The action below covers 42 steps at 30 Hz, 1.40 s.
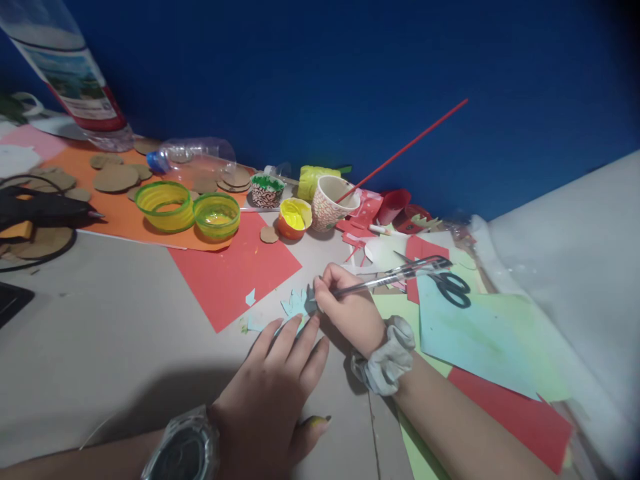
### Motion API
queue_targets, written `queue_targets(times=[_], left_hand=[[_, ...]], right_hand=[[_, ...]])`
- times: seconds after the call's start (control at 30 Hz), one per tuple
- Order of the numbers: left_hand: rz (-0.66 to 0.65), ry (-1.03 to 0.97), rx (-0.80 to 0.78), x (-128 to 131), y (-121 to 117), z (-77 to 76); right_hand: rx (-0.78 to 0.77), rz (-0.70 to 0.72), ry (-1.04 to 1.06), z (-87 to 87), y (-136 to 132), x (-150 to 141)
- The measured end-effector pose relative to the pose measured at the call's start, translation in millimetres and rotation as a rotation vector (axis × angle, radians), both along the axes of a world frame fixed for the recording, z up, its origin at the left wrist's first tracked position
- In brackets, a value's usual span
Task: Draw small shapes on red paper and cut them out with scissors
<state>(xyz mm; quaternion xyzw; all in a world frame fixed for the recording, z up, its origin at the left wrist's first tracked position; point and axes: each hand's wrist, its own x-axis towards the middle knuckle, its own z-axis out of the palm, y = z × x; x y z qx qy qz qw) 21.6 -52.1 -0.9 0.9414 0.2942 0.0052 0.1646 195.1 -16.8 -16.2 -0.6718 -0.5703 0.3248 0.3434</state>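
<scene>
Toward the near edge of the grey tabletop (pixel 125 300), the left hand (pixel 273 387) lies palm down with fingers spread, grasping nothing, its fingertips beside a small light-blue paper cutout with pointed tips (pixel 296 303). That cutout sits just off the right-hand edge of a flat red paper sheet (pixel 233 273). Over it, the right hand (pixel 350 313) has its grip closed round a slim transparent plastic pen (pixel 370 284); whether the tip touches cannot be told. The spiky outline looks already cut and the pen work seems under way, but no drawn line shows, so how much is left is unclear.

Toward the right edge, black-handled scissors (pixel 454 289) lie partly on a large pale-blue paper sheet (pixel 470 347). Farther off, a small orange cup of yellow paint (pixel 293 232) stands beside a tapered white patterned cup (pixel 327 210) with a thin red stick (pixel 410 145) leaning in it. Along the far edge, a clear blue-capped plastic bottle (pixel 200 157) lies sideways.
</scene>
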Motion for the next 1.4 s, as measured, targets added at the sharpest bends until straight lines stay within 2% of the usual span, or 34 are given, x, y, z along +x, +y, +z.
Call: queue_targets(times=[0.17,0.37,0.73,1.4], left_hand=[[0.007,-0.082,0.053,-1.9,-1.9,-7.6],[0.025,-0.139,0.106,-5.3,-2.3,-14.6],[-0.001,-0.217,0.22,-8.0,-1.3,-19.1],[-0.005,-0.159,0.147,-5.0,0.5,-13.0]], right_hand=[[0.082,-0.111,0.082,-0.1,3.7,6.2],[0.057,-0.006,-0.051,-1.0,5.0,7.3],[0.017,0.003,-0.105,0.4,6.1,6.2],[0.055,0.017,-0.123,0.5,4.8,7.6]])
